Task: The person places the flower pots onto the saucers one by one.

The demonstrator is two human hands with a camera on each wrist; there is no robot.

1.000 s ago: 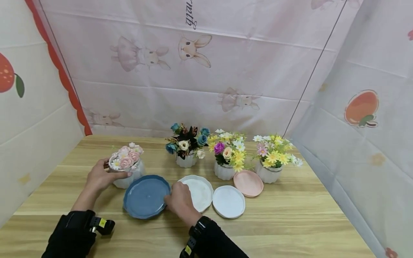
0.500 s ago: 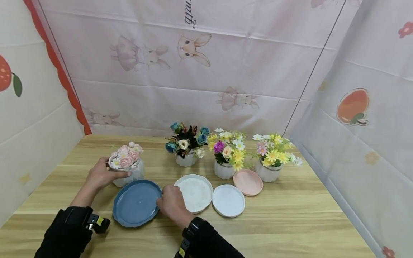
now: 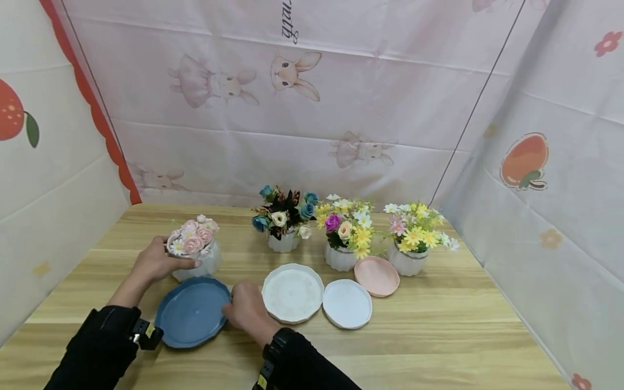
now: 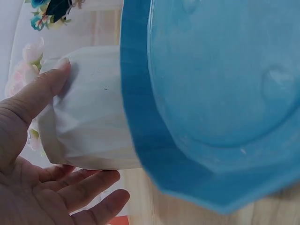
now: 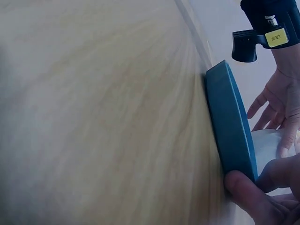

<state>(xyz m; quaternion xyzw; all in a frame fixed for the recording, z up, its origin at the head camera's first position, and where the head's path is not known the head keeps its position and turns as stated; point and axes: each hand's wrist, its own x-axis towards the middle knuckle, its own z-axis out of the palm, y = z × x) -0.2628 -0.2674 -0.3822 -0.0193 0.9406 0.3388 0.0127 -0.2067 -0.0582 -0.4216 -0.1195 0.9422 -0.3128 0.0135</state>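
Observation:
At the left of the head view, my left hand [image 3: 155, 264] grips a white ribbed flowerpot [image 3: 208, 262] filled with pink roses and small white blooms. Its thumb lies on the pot's near side and the fingers reach round the far side, as the left wrist view shows on the pot wall [image 4: 93, 112]. My right hand [image 3: 249, 310] pinches the right edge of a blue scalloped plate [image 3: 192, 315]. In the right wrist view, thumb and finger hold the plate's rim [image 5: 229, 117], which stands close over the wood. The plate sits just in front of the pot.
Right of my right hand lie a white scalloped plate [image 3: 292, 293], a smaller white plate [image 3: 347, 304] and a pink plate [image 3: 376, 276]. Behind them stand pots with blue roses [image 3: 283, 242], mixed flowers [image 3: 340, 258] and yellow daisies [image 3: 407, 262]. Printed cloth [image 3: 253, 146] walls the table.
My right hand has drawn the blue plate left and toward me, away from the white scalloped plate. My left hand keeps its grip on the pot, which has hardly moved.

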